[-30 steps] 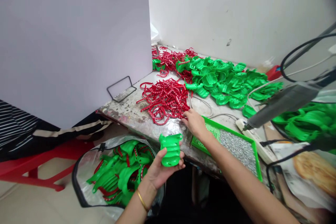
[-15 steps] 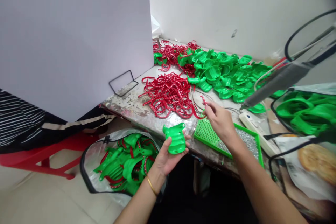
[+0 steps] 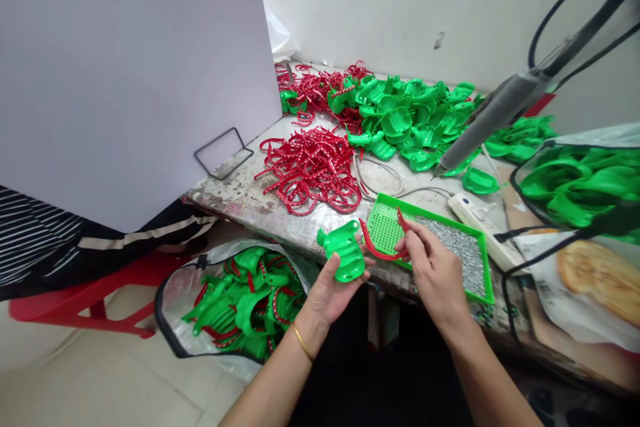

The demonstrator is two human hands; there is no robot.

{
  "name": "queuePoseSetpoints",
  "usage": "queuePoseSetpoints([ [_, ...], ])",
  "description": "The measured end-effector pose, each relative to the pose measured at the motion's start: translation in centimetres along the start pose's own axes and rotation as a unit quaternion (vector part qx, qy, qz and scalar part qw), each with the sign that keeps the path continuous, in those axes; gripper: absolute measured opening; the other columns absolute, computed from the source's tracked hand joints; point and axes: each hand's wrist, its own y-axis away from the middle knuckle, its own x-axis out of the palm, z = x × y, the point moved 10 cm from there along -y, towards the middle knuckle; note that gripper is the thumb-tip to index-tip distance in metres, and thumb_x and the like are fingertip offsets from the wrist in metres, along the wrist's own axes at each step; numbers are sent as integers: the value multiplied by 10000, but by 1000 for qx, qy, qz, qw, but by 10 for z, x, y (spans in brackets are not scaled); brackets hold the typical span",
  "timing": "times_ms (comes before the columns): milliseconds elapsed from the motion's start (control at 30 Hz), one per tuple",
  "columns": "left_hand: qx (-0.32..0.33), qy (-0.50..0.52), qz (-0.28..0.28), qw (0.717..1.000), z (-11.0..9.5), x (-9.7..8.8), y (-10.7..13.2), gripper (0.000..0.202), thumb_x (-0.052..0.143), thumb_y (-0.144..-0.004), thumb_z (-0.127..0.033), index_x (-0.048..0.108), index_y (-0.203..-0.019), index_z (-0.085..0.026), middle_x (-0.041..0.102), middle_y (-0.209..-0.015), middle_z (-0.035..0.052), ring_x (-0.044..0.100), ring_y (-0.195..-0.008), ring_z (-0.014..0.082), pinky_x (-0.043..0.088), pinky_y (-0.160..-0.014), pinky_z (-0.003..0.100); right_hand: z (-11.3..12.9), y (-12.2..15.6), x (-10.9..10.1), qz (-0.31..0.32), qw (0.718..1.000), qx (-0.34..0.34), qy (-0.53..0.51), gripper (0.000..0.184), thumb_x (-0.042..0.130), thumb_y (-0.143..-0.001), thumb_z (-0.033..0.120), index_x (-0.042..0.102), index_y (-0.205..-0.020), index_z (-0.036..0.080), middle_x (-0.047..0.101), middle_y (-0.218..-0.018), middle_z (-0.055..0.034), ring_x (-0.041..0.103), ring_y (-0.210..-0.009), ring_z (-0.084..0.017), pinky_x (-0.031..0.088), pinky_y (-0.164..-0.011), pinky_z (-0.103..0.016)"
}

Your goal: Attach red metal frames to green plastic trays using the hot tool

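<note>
A green ridged plastic piece (image 3: 346,253) rests in my left hand (image 3: 327,293), thumb on its near side and fingers behind it. My right hand (image 3: 436,273) pinches a curved red plastic strip (image 3: 379,251) near one end. The strip's far end reaches close to the green piece; whether they touch I cannot tell. Just beyond my right hand lies a green tray (image 3: 487,267) with a perforated part and a heap of small silvery metal parts (image 3: 463,253). Past my left hand is a pile of red strips (image 3: 313,170) with pale marks.
Green pieces (image 3: 400,117) are heaped along the wall. An electric screwdriver (image 3: 493,121) hangs over the table's right side, near a power strip (image 3: 485,230). A bag of assembled green and red parts (image 3: 245,307) stands lower left. A person in striped clothing (image 3: 30,233) sits beyond the panel (image 3: 135,67).
My right hand has drawn the red strip off the pile and down toward the green piece. My left hand still holds the green piece. The camera view has shifted slightly.
</note>
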Motion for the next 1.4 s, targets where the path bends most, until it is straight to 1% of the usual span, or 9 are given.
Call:
queuePoseSetpoints([
  [100, 0, -22, 25, 999, 3, 9, 1, 640, 676, -730, -514, 544, -1249, -163, 549, -1300, 148, 549, -1127, 260, 442, -879, 352, 0, 7, 8, 22, 1000, -2, -15, 354, 445, -901, 434, 617, -1121, 217, 657, -776, -16, 611, -702, -164, 466, -664, -268],
  [200, -6, -54, 48, 997, 10, 17, 4, 729, 715, -667, -544, 541, -1263, -162, 535, -1321, 150, 516, -1180, 295, 425, -936, 384, 7, 14, 22, 62, 997, -52, 15, 312, 462, -901, 377, 645, -1085, 203, 670, -904, -44, 633, -819, -178, 478, -762, -287],
  [333, -1, -94, 31, 995, 11, 17, 6, 708, 753, -633, -513, 579, -1225, -166, 578, -1271, 138, 523, -1173, 312, 417, -959, 414, 8, 18, 21, 47, 994, -84, 58, 299, 459, -905, 357, 674, -1051, 209, 643, -933, -63, 615, -861, -190, 473, -780, -307],
  [467, 16, -116, 35, 993, 8, 23, 8, 721, 786, -592, -495, 598, -1210, -173, 590, -1252, 129, 502, -1199, 322, 390, -997, 438, -5, 19, 19, 56, 996, -51, 52, 254, 504, -883, 370, 676, -1029, 254, 660, -955, -42, 626, -856, -192, 479, -776, -320],
  [633, 26, -142, 52, 988, 6, 28, 9, 768, 794, -541, -543, 613, -1190, -172, 615, -1205, 131, 499, -1197, 327, 361, -1021, 438, -21, 18, 18, 67, 997, 13, 23, 214, 550, -848, 395, 664, -905, 223, 702, -912, -39, 657, -826, -203, 489, -776, -328],
  [800, 32, -155, 47, 986, 4, 26, 9, 860, 790, -521, -572, 558, -1260, -199, 601, -1221, 133, 524, -1163, 324, 368, -1006, 437, -25, 16, 8, 33, 998, 39, 28, 210, 581, -820, 398, 666, -872, 214, 708, -897, -38, 661, -816, -207, 486, -771, -328],
  [967, 27, -179, 64, 981, 9, 29, 10, 811, 763, -543, -599, 595, -1214, -174, 606, -1201, 139, 517, -1159, 326, 381, -990, 429, -28, 22, 23, 70, 995, 58, -41, 279, 588, -797, 452, 674, -882, 201, 712, -848, -59, 667, -735, -211, 525, -663, -314],
  [1067, 28, -183, 71, 980, 11, 32, 11, 835, 753, -539, -615, 584, -1228, -175, 606, -1195, 137, 511, -1160, 324, 386, -984, 424, -34, 25, 28, 68, 994, 69, -44, 288, 590, -788, 466, 682, -876, 208, 709, -804, -56, 664, -689, -209, 532, -614, -313],
  [1400, 43, -183, 43, 981, 12, 23, 10, 839, 744, -514, -648, 614, -1194, -174, 637, -1146, 132, 535, -1126, 322, 411, -960, 418, -44, 28, 31, 79, 991, 102, -42, 297, 626, -765, 459, 684, -884, 193, 691, -760, -40, 653, -642, -188, 528, -607, -293],
])
